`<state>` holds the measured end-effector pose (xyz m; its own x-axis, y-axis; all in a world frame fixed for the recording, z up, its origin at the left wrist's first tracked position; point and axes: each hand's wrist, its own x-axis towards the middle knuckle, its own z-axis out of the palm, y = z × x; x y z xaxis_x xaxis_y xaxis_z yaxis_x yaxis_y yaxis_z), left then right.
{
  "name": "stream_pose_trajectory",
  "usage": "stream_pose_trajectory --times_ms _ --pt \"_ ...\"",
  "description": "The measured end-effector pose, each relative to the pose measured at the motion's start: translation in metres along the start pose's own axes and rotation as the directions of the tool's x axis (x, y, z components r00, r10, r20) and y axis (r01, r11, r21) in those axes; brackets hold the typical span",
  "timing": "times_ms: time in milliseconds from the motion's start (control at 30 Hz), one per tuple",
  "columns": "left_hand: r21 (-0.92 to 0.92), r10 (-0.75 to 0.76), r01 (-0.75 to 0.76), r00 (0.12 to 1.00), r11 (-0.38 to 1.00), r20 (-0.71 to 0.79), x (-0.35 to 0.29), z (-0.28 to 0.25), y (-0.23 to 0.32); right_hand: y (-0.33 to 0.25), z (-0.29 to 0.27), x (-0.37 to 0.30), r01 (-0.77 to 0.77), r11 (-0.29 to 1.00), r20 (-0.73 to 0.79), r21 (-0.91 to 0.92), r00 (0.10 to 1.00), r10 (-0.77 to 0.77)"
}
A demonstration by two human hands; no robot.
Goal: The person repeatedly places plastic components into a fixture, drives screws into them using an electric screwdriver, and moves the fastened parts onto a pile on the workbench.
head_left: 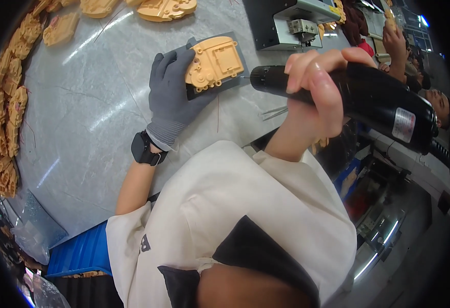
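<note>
Grey tabletop [107, 87] spreads leftward to piled parts [2, 128] along its edge; the left hand [171, 95] holds an orange housing [217, 59], gloved fingers half-curled, the right hand [317, 84] wraps a black screwdriver [384, 97]

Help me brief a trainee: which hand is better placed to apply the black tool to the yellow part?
Probably the right hand: it grips the black tool, aimed toward the yellow part, which the gloved left hand holds.
</note>
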<state>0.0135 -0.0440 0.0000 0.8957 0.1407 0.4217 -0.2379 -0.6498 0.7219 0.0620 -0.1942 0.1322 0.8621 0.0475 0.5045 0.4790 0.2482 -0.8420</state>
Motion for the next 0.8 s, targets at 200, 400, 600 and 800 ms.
stream_pose_trajectory --times_ms 200,400,600,800 --pt "0.021 0.029 -0.029 1.000 0.999 -0.012 -0.003 -0.001 -0.001 0.010 0.004 0.001 -0.009 0.998 0.032 -0.066 0.999 0.011" --pt "0.013 0.032 -0.032 0.999 0.999 0.000 -0.004 -0.002 -0.004 0.014 0.014 0.005 -0.054 0.970 0.023 -0.239 0.998 0.061" --pt "0.017 0.038 -0.038 0.999 0.999 0.015 -0.002 -0.003 -0.005 0.016 0.014 0.006 -0.061 0.986 -0.028 -0.158 0.998 0.057" --pt "-0.019 0.032 -0.031 0.999 0.999 0.028 -0.002 -0.004 -0.007 0.020 0.014 0.008 -0.088 0.989 -0.020 -0.115 0.996 0.086"
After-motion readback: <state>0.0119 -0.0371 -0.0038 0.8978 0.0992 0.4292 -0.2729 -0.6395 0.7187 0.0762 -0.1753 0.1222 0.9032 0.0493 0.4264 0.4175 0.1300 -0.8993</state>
